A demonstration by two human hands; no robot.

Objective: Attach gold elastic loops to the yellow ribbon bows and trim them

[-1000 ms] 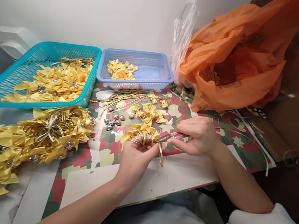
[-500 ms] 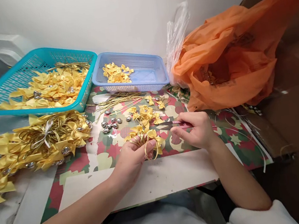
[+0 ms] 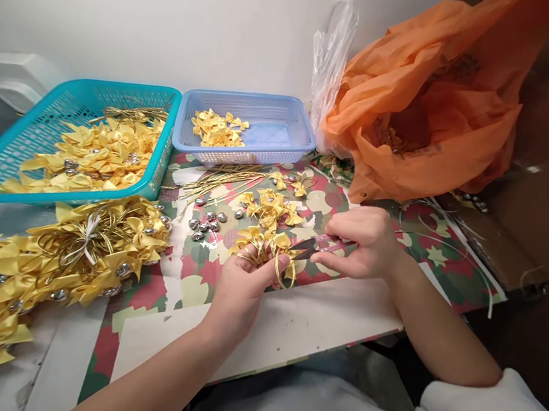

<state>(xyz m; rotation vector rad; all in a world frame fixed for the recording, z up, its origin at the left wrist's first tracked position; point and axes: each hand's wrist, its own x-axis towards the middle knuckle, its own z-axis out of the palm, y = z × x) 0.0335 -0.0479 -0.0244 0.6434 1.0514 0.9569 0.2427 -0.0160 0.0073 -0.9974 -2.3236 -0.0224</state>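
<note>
1. Left hand (image 3: 244, 288): fingers curled shut around a bunch of yellow bows (image 3: 257, 237), thumb laid along its near side. Position: centre of the table's patterned cover (image 3: 188, 279), above a white sheet (image 3: 318, 317).
2. Gold wire loop (image 3: 278, 273): one, hanging by the left thumb tip on the bunch's right side; long axis roughly toward the wearer.
3. Right hand (image 3: 363, 242): fingers folded round the handle of a pair of snips (image 3: 328, 243), thumb on the near side; dark blades slightly parted.
4. Key relation: bunch lies left of the right fingers. Snips run crosswise, tips pointing left at the loop's upper end; the blades span the gap between the hands. The left hand is nearer the loop; whether the tips touch wire cannot be told.
5. Silver bells (image 3: 213, 225): loose group, beyond and left of the bunch.
</note>
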